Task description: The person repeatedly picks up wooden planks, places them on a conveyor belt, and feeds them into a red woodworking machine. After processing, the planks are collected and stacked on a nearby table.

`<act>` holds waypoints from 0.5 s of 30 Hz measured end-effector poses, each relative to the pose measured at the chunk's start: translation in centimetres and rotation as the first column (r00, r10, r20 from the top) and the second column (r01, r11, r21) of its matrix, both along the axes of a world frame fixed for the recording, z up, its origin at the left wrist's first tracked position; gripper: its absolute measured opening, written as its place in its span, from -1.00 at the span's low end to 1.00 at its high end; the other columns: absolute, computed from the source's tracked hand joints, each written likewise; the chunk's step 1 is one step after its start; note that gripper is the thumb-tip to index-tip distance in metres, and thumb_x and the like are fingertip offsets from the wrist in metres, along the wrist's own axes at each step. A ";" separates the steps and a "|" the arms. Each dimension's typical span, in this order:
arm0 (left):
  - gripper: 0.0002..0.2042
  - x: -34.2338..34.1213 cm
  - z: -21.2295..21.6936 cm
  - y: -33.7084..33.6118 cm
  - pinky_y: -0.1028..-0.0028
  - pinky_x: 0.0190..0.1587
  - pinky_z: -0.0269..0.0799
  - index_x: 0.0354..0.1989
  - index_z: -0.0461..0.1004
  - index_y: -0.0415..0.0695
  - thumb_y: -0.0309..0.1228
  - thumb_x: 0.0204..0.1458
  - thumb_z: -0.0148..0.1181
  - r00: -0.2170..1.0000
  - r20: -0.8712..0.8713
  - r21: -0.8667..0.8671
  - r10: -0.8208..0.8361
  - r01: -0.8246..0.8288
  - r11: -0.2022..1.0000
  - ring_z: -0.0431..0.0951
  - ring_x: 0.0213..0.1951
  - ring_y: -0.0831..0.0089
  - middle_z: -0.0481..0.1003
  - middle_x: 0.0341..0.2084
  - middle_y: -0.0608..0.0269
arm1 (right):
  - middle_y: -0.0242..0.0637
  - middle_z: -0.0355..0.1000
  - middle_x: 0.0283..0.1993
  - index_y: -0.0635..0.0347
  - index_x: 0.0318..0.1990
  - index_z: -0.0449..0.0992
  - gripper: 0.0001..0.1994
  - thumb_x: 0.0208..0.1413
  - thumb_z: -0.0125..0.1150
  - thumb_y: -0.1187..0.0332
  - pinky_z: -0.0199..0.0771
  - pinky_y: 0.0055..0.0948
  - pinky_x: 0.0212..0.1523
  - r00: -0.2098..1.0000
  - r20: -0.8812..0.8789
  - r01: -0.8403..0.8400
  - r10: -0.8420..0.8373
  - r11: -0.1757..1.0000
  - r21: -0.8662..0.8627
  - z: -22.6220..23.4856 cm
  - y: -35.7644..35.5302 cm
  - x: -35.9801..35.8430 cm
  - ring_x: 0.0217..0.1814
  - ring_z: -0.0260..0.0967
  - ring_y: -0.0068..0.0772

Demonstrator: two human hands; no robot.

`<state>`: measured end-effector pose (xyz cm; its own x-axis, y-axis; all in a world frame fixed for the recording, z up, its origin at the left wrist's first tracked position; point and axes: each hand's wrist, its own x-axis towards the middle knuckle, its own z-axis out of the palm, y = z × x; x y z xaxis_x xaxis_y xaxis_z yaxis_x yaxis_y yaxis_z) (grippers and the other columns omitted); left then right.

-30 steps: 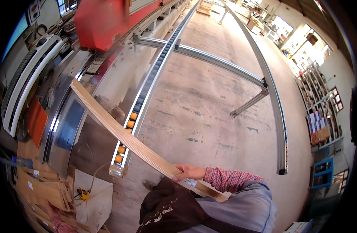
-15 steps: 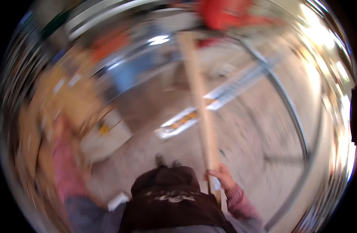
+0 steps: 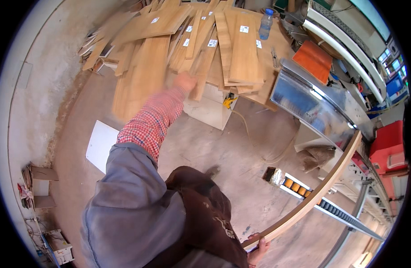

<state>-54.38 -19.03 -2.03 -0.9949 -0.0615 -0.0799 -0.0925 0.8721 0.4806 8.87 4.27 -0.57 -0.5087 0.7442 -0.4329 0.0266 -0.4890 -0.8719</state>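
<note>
My right hand [image 3: 258, 251] grips the near end of a long, narrow wooden strip [image 3: 305, 208], which slants up to the right over the floor. My left hand [image 3: 185, 81] is stretched forward to the front edge of a pile of wooden boards. Motion blurs its fingers, so whether it takes hold of anything is unclear. Next to it are a narrow plank [image 3: 203, 78] and a wide wooden panel [image 3: 143, 73]. Shorter labelled boards [image 3: 245, 60] lie stacked to the right of that hand.
A blue-capped water bottle [image 3: 266, 24] stands on the table behind the boards. To the right is a metal-topped machine [image 3: 299, 100] with an orange panel [image 3: 312, 61]. A roller rail [image 3: 344, 219] crosses the floor under the strip. A white sheet [image 3: 102, 145] lies at left.
My view has swung left, bringing the board pile to the front. My left arm now reaches forward to it. My right hand still holds the wooden strip, which now slants to the right.
</note>
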 end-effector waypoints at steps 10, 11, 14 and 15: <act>-0.40 6.6 0.1 3.6 0.14 0.14 0.40 0.06 0.51 -0.28 0.02 0.02 0.23 0.981 0.155 0.092 -0.121 0.107 0.990 0.51 0.09 -0.04 0.51 0.02 -0.23 | -0.10 0.45 -0.38 0.30 -0.06 0.31 -0.64 0.13 0.23 0.25 0.54 -0.38 -0.48 0.999 -0.020 -0.041 0.041 0.999 -0.017 0.4 0.4 1.1 -0.43 0.46 -0.27; -0.40 7.9 -0.2 3.4 0.14 0.14 0.40 0.06 0.50 -0.29 0.01 0.02 0.24 0.981 0.142 0.103 -0.135 0.121 0.987 0.51 0.08 -0.04 0.51 0.02 -0.23 | -0.09 0.45 -0.38 0.30 -0.06 0.31 -0.64 0.14 0.23 0.25 0.54 -0.38 -0.48 0.999 -0.014 -0.051 0.051 0.999 -0.013 0.5 0.6 1.2 -0.42 0.46 -0.26; -0.42 14.6 -0.5 3.1 0.19 0.11 0.42 0.05 0.49 -0.32 -0.04 0.02 0.26 0.993 0.116 0.151 -0.031 0.014 0.989 0.54 0.05 -0.02 0.53 -0.01 -0.21 | -0.09 0.46 -0.38 0.30 -0.05 0.31 -0.63 0.13 0.24 0.26 0.54 -0.36 -0.45 0.998 -0.027 -0.052 0.051 0.998 -0.033 0.5 0.4 1.9 -0.42 0.46 -0.25; -0.43 16.4 -2.6 1.6 0.22 0.07 0.44 0.05 0.49 -0.31 -0.05 0.03 0.27 0.987 0.142 0.191 -0.082 0.054 0.980 0.57 -0.01 0.06 0.55 -0.05 -0.14 | -0.09 0.46 -0.38 0.31 -0.05 0.31 -0.63 0.13 0.24 0.25 0.54 -0.36 -0.44 0.998 -0.022 -0.066 0.066 0.998 -0.012 0.3 0.5 2.3 -0.42 0.46 -0.25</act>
<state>-37.98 -17.39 -4.66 -0.9725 0.0353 -0.2303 -0.1188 0.7753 0.6203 11.15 4.78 -0.31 -0.5655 0.7033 -0.4309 0.0406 -0.4980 -0.8662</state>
